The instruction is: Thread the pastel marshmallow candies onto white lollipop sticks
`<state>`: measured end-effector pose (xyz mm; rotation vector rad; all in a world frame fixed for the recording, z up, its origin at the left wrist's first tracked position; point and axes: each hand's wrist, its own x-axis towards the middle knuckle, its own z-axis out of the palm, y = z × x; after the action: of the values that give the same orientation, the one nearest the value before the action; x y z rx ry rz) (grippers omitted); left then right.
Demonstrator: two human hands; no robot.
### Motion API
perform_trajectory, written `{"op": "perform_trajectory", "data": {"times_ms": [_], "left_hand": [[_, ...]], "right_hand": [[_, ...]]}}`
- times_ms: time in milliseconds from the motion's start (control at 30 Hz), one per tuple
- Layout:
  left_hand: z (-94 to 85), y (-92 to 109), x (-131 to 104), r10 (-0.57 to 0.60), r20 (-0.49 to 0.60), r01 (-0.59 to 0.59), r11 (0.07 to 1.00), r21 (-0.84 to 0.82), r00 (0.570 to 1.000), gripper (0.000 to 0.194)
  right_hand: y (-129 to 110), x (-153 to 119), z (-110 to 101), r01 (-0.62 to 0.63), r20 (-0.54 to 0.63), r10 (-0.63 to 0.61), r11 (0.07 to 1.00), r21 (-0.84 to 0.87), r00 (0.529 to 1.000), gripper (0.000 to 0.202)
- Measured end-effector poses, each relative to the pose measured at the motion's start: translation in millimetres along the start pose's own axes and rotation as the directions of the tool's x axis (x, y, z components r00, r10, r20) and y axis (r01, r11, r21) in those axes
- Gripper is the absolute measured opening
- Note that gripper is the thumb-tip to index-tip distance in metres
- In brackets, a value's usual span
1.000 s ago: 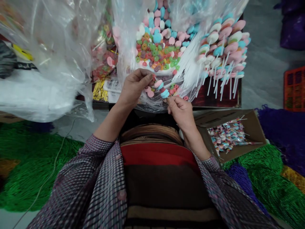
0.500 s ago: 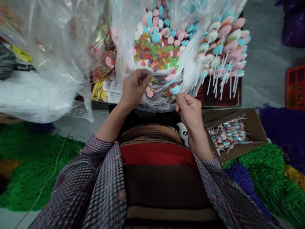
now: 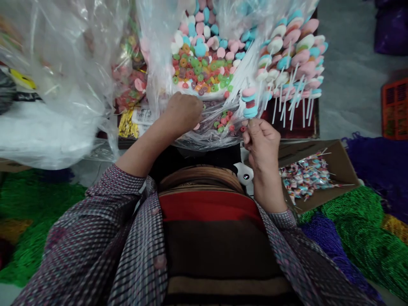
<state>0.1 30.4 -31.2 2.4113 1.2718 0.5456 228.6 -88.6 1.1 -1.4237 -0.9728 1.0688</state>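
My right hand [image 3: 262,140] is closed in a pinch below a candy skewer [image 3: 249,103], held upright. Pink, blue and red candies are stacked on it; its stick is hidden by my fingers. My left hand [image 3: 185,111] is curled over the near part of the clear plastic bag [image 3: 210,142], knuckles up. Its fingertips are hidden, so whatever they hold does not show. Between the hands lie a few gummy rings [image 3: 224,121]. Farther back in the bag are more coloured gummy rings [image 3: 202,70] and pink, white and blue marshmallow-like candies [image 3: 200,49].
White sticks [image 3: 242,72] lie beside the gummy rings. Finished-looking candy skewers [image 3: 291,59] are piled at the table's right. A cardboard box [image 3: 342,170] of wrapped candies stands lower right. Large clear plastic bags [image 3: 54,131] cover the left. An orange crate [image 3: 395,108] stands far right.
My right hand has moved slightly right, and the skewer in it has swung upright. My left hand has turned knuckles up and its fingers have curled down out of sight.
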Motion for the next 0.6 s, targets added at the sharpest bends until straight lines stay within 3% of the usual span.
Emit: {"op": "perform_trajectory", "data": {"times_ms": [133,267,367,500,600], "left_hand": [[-12.6,-2,-3,-0.012,0.068,0.006,0.996,0.084,0.998,0.012],[-19.5,4,-9,0.036,-0.007,-0.036,0.999,-0.024,0.999,0.011],[-15.7,28,-9,0.023,-0.014,-0.024,0.996,-0.090,1.000,0.014],[-7.2,69,-8,0.021,0.086,-0.021,1.000,0.000,0.996,0.021],[-9.9,72,-5,-0.007,0.079,0.005,1.000,0.031,0.997,0.028]], "right_hand": [[5,-2,1,-0.042,-0.013,0.043,0.998,0.053,0.999,0.046],[7,1,1,-0.029,-0.028,0.032,0.992,0.120,0.999,0.042],[9,4,3,-0.023,-0.013,0.026,0.988,0.151,1.000,0.041],[15,9,8,-0.029,-0.007,0.030,0.988,0.153,1.000,0.045],[17,10,11,-0.031,-0.011,0.033,0.988,0.150,0.999,0.045]]}}
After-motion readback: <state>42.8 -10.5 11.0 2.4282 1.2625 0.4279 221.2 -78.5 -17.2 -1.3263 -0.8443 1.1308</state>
